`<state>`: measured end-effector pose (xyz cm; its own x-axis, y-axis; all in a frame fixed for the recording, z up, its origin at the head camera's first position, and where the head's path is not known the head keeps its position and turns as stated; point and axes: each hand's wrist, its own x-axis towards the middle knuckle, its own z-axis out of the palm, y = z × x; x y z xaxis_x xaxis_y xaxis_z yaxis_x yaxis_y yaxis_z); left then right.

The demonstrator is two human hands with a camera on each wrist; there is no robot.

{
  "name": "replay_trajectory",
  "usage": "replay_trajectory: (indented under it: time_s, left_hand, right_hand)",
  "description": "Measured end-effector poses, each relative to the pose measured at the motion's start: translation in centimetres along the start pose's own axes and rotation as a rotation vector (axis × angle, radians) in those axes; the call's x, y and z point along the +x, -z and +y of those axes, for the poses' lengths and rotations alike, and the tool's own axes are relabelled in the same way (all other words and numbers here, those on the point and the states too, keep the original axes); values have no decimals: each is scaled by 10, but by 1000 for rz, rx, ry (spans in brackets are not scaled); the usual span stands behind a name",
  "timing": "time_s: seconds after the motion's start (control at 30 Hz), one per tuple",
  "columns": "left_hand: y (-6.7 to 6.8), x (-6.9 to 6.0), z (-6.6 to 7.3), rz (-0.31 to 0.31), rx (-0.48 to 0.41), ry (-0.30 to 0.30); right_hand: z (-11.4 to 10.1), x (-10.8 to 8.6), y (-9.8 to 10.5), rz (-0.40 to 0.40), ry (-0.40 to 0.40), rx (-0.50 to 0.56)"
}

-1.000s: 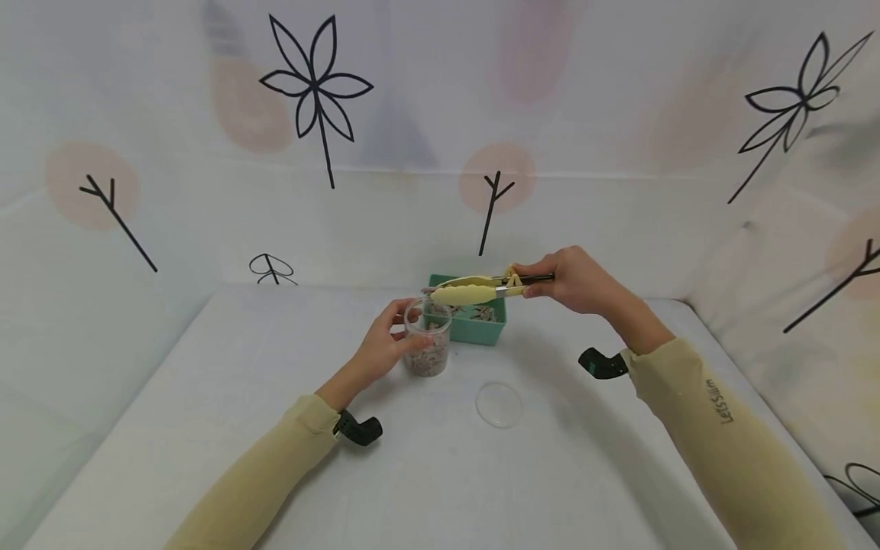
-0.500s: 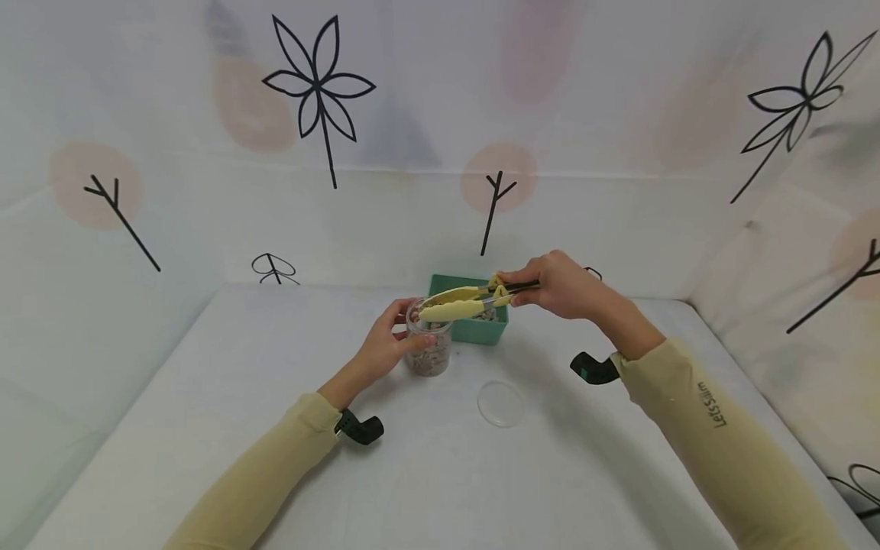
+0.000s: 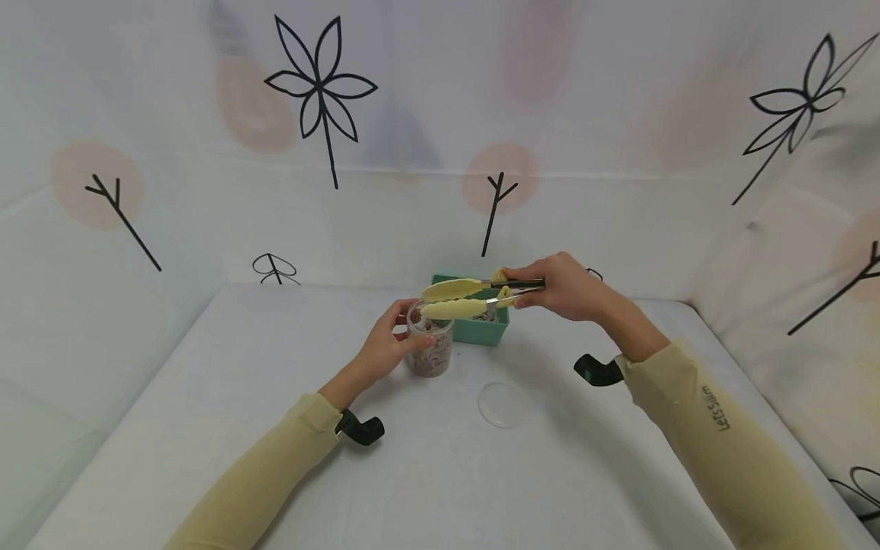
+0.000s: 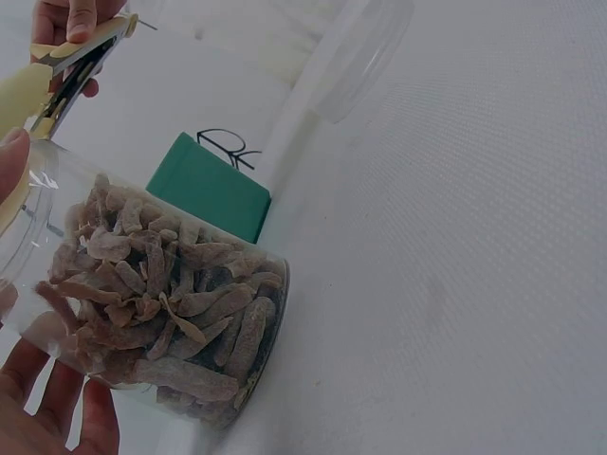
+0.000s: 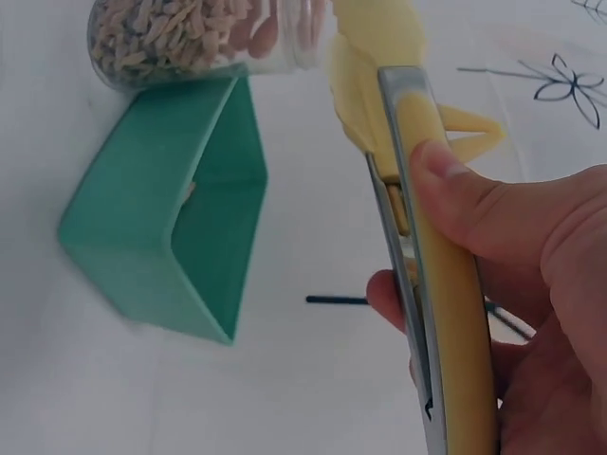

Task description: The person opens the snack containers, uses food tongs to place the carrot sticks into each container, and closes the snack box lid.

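My left hand grips a clear plastic jar upright on the table, with fingers and thumb round its side. Brownish, stubby dried strips fill much of the jar in the left wrist view. Yellow-tipped tongs are held in my right hand, thumb along one arm. The two tong heads stand apart over the jar's mouth, and no strip shows between them. Just behind and to the right of the jar is a green box, holding some strips and partly hidden by the tongs.
A clear round lid lies on the white table in front of the box. A printed cloth backdrop rises behind and at both sides. Dark curved wrist mounts stick out from both sleeves.
The tongs have moved left from over the green box to the jar's mouth, and their heads have spread apart since half a second ago. My left hand and the jar have stayed put.
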<state>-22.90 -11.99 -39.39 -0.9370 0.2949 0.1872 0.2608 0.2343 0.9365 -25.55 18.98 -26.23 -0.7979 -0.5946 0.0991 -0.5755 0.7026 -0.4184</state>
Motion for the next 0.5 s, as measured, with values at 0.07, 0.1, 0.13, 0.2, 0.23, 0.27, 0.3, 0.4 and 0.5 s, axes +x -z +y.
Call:
replay_trajectory:
  time_s: [0.07, 0.1, 0.13, 0.2, 0.23, 0.27, 0.3, 0.4, 0.5]
  left_hand:
    - [0, 0, 0, 1, 0, 4]
    - [-1, 0, 0, 1, -1, 3]
    - [-1, 0, 0, -1, 0, 1]
    - [-1, 0, 0, -1, 1, -1]
    - [-1, 0, 0, -2, 1, -4]
    - [-1, 1, 0, -3, 1, -7]
    - [-1, 1, 0, -5, -1, -10]
    - [-1, 1, -1, -7, -1, -11]
    - [-1, 1, -1, -11, -5, -10]
  right_hand:
    - [6, -2, -1, 21, -29, 20]
    - [10, -2, -1, 30, -50, 26]
    - [13, -2, -2, 38, -66, 31]
    - [19, -3, -4, 52, -101, 39]
    - [23, -2, -5, 58, -115, 39]
    - [27, -2, -7, 62, -132, 36]
    - [30, -1, -9, 64, -146, 31]
    - [41, 2, -18, 49, -186, -1]
    - [49, 6, -28, 14, -218, -70]
